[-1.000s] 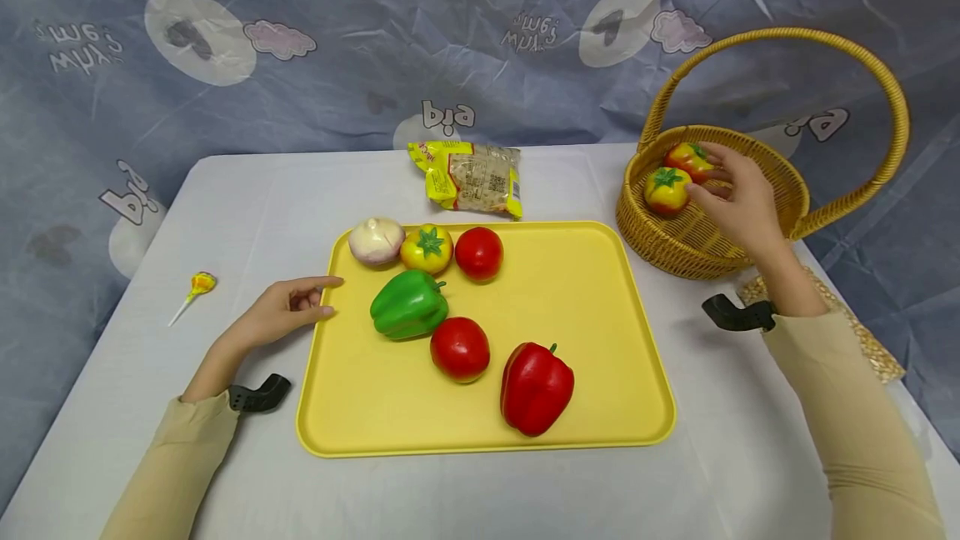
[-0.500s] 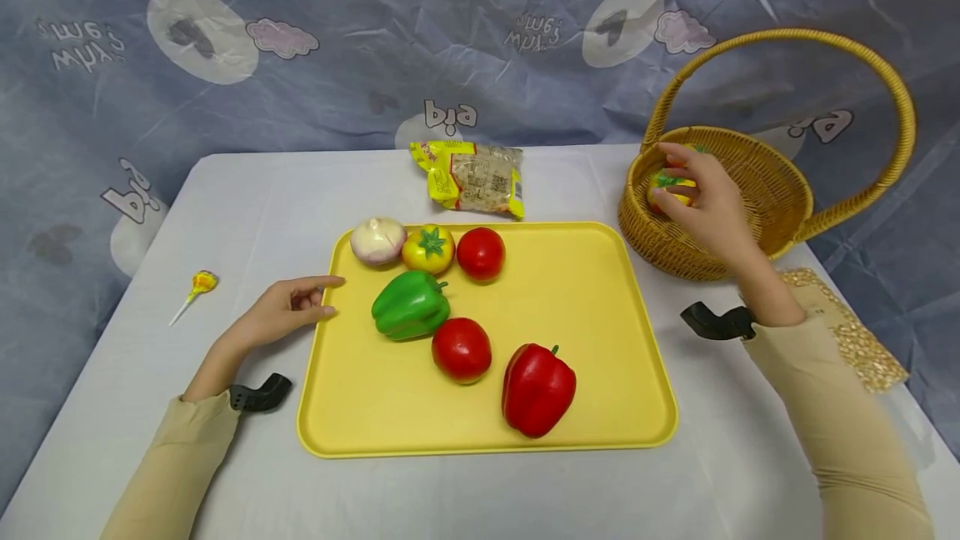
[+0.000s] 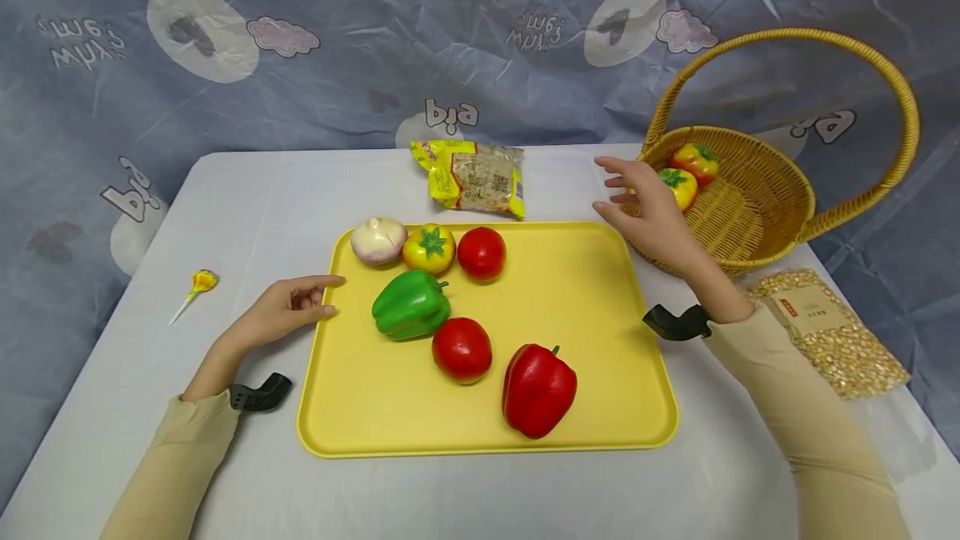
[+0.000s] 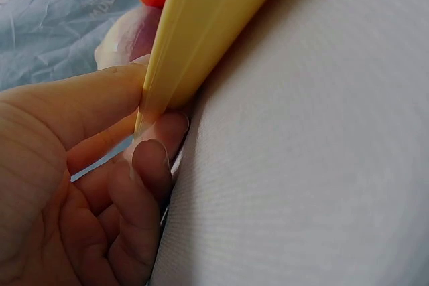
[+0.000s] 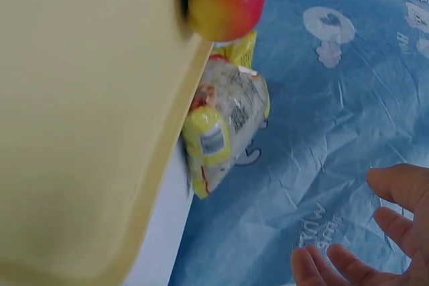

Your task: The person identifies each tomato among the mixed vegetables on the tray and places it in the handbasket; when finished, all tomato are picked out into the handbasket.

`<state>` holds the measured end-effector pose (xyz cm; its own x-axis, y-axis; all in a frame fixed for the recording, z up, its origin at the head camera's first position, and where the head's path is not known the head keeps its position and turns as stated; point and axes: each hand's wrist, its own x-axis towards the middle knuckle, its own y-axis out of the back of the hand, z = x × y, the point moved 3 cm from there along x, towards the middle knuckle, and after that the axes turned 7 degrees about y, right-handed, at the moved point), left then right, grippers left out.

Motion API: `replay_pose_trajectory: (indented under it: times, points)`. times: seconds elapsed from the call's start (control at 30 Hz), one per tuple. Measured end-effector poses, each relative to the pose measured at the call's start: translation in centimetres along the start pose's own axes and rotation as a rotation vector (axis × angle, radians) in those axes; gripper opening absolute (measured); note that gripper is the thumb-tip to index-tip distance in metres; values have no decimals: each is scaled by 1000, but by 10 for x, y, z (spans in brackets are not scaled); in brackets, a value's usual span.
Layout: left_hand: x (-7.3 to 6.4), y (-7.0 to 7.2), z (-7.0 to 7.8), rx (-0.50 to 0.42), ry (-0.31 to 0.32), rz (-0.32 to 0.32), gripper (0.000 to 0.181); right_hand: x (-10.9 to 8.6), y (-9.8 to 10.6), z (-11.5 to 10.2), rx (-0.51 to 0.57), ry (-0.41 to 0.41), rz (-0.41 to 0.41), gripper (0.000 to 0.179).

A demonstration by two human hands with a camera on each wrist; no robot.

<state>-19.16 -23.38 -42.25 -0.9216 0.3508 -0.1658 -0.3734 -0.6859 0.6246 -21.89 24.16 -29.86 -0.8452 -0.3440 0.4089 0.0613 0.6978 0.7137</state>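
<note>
My left hand [image 3: 281, 311] pinches the left rim of the yellow tray [image 3: 600, 340]; the left wrist view has its thumb and fingers [image 4: 151, 165] on either side of the edge. Empty, with fingers spread, my right hand [image 3: 652, 211] hovers at the left rim of the wicker basket [image 3: 723, 232]. Inside the basket lie two red-and-yellow tomatoes, one nearer [image 3: 678, 187] and one farther [image 3: 696, 163]. On the tray are a garlic bulb [image 3: 378, 241], a yellow tomato [image 3: 429, 249], two round red fruits [image 3: 482, 254], a green bell pepper [image 3: 410, 305] and a red bell pepper [image 3: 537, 391].
A yellow snack bag [image 3: 472, 177] lies behind the tray. At the far left is a lollipop [image 3: 197, 288]. A bag of golden grains [image 3: 840, 340] lies right of the tray, in front of the basket, whose tall handle [image 3: 892, 98] arches up.
My right hand has moved left out of the basket, empty, uncovering the two tomatoes inside. More of the grain bag now shows beside the right forearm. My left hand has stayed at the tray rim.
</note>
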Motion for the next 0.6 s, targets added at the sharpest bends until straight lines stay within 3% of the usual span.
replay_pose_trajectory:
  times: [0.23,0.6]
  points:
    - [-1,2,2,-4,8,6,42,11,-27,-5,36,103,-82,55]
    - [0,0,0,-6,1,3,41,17,-61,-10,110,124,-215,58]
